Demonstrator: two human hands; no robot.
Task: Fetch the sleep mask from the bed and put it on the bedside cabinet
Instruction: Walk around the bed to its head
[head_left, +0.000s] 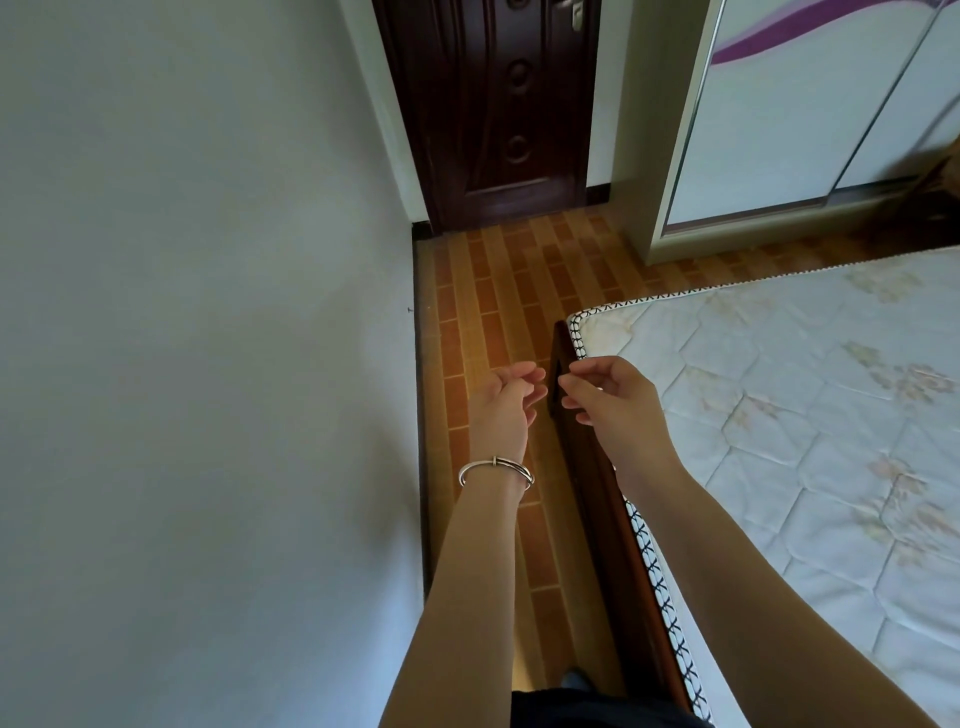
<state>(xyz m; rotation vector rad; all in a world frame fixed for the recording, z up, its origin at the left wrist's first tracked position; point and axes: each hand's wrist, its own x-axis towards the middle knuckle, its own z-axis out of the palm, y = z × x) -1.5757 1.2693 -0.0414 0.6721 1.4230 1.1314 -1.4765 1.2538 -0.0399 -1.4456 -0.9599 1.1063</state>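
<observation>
The bed (810, 415) fills the right side, a bare quilted mattress with a floral print in a dark wooden frame. No sleep mask and no bedside cabinet show in this view. My left hand (506, 400), with a silver bangle at the wrist, is held out over the floor strip, fingers loosely curled and empty. My right hand (608, 400) hovers over the bed's corner post, fingers apart and empty. The two hands nearly touch at the fingertips.
A narrow strip of brown tiled floor (498, 291) runs between the white wall (208, 312) on the left and the bed frame (597, 493). A dark wooden door (488, 104) stands shut at its far end. A sliding-door wardrobe (805, 114) stands behind the bed.
</observation>
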